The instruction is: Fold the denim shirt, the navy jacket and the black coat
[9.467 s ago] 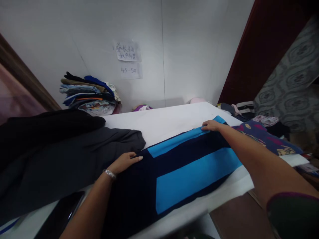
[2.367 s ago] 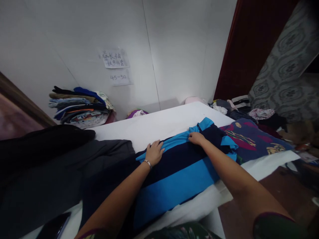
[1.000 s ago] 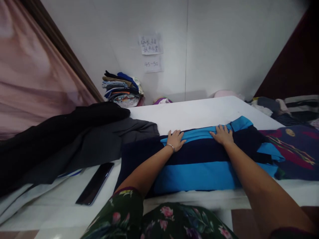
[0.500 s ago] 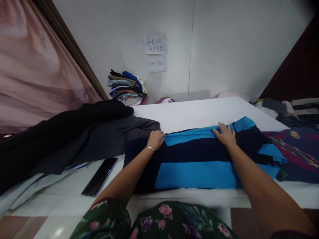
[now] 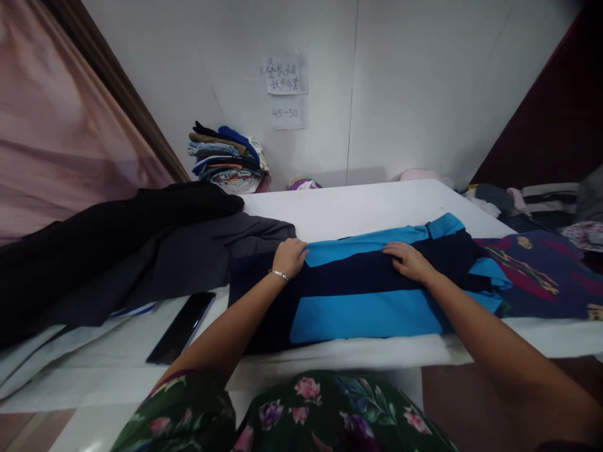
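Note:
A navy and bright blue top (image 5: 348, 274) lies lengthwise across the table, folded long and narrow, with its blue collar end to the right. My left hand (image 5: 289, 257) is at its upper edge towards the left, fingers bent and close together on the cloth. Further right, my right hand (image 5: 409, 260) rests on the navy band with its fingers stretched out flat. A dark grey garment (image 5: 198, 254) meets the top's left end, and a black garment (image 5: 141, 213) lies over that. Beyond the collar is a patterned navy and maroon garment (image 5: 532, 270).
A dark phone (image 5: 181, 328) lies left of my left forearm on the white table (image 5: 367, 204). Folded clothes (image 5: 228, 160) are stacked against the wall, below two paper notes (image 5: 287, 75). More clothes (image 5: 518, 201) lie at the far right; a pink curtain (image 5: 61, 125) hangs left.
My right hand has slid from the top's upper edge down and left onto the navy band. My left hand stays at the upper edge. The whole view has shifted slightly.

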Demonstrator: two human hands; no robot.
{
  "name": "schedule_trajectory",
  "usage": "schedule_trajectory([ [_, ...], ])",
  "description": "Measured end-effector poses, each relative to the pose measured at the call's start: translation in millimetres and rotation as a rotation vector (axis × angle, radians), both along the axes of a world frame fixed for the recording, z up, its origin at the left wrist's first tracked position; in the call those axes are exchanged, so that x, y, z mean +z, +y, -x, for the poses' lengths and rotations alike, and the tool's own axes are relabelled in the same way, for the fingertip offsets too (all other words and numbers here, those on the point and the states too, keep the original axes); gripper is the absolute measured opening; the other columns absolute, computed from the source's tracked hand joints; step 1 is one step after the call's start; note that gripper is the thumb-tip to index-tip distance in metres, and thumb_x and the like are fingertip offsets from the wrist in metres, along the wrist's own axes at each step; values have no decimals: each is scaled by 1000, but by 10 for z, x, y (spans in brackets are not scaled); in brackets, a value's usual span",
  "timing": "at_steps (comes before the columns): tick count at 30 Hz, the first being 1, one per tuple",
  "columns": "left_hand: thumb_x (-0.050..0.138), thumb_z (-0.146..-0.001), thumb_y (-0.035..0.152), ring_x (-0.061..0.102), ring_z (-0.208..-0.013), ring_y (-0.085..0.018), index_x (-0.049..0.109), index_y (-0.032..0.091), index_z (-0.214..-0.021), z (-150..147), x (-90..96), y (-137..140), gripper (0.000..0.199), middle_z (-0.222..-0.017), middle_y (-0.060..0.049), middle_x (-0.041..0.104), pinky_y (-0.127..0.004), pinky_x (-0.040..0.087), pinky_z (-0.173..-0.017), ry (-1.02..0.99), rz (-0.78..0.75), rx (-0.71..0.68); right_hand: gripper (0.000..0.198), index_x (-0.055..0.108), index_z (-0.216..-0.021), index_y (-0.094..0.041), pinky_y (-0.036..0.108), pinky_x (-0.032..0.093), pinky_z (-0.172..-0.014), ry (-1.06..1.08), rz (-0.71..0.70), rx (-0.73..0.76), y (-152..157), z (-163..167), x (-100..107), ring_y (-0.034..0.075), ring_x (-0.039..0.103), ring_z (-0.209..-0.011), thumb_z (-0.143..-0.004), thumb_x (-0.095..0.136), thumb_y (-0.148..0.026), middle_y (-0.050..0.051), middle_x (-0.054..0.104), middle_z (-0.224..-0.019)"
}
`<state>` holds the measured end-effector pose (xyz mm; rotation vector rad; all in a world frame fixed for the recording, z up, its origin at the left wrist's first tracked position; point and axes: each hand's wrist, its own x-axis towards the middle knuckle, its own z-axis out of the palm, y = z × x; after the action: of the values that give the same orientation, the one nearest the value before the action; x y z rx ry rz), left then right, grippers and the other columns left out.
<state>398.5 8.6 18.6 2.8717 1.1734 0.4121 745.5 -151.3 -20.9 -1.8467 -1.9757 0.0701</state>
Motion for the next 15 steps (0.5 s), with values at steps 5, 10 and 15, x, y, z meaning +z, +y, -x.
schedule_trajectory([
  [5,53,-88,49,56,-101,-20,66,25,-108,-160,-181,-376,34,-107,-4,64,-32,42,-86,84,171,-179,50,66,-116,-18,44,37,-106,-71,64,61,-107,-40,-75,25,50,-123,-70,49,-11,8,60,-128],
  [10,48,-92,38,57,-98,-19,68,24,-102,-242,-269,-395,26,-103,-4,65,-30,44,-83,100,171,-104,39,67,-114,-18,38,41,-102,-19,67,-96,-67,-52,-65,22,56,-115,-83,43,-15,7,64,-121],
  [15,44,-92,33,58,-94,-17,69,23,-92,-230,-191,-351,27,-98,-4,66,-28,45,-80,45,255,-34,37,66,-116,-21,33,41,-102,128,30,-204,-35,-8,84,19,57,-115,-87,42,-19,3,65,-121],
])
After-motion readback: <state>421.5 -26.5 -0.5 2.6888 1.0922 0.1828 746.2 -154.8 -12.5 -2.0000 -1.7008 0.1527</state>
